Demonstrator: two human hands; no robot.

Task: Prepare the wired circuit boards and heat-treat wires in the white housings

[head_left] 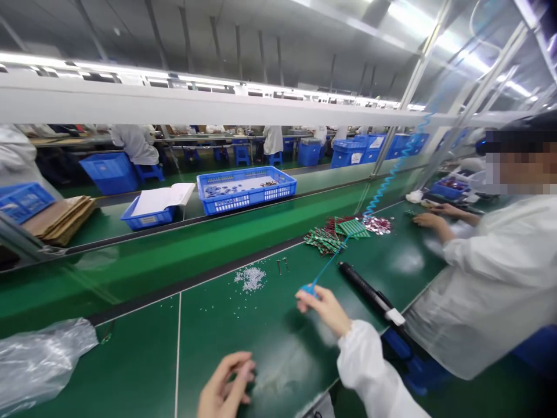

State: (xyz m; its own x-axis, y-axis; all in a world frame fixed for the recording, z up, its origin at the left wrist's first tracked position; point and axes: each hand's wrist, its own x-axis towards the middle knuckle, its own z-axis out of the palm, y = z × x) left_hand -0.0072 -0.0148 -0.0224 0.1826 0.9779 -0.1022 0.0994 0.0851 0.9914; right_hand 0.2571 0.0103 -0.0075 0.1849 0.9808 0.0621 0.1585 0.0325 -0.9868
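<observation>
My right hand (324, 307) is closed over the green bench, its fingertips pinching the end of a thin blue cord (326, 266). The cord runs taut from my fingers up to the heap of green and red circuit boards (325, 239). My left hand (228, 383) hovers near the bench's front, fingers loosely curled with a gap to the thumb and nothing visible in them. Beyond my hands lies a scattered pile of tiny pale parts (250, 279), with two small screw-like pins (279, 267) beside it. A black electric screwdriver (365, 288) lies right of my right hand.
A co-worker in white (487, 273) works at the right. A blue coiled hose (391, 173) hangs behind the boards, near silvery-red discs (378, 226). Across the green channel stand a blue crate (246, 194) and a blue tray with papers (150, 217). A clear plastic bag (43, 363) lies left.
</observation>
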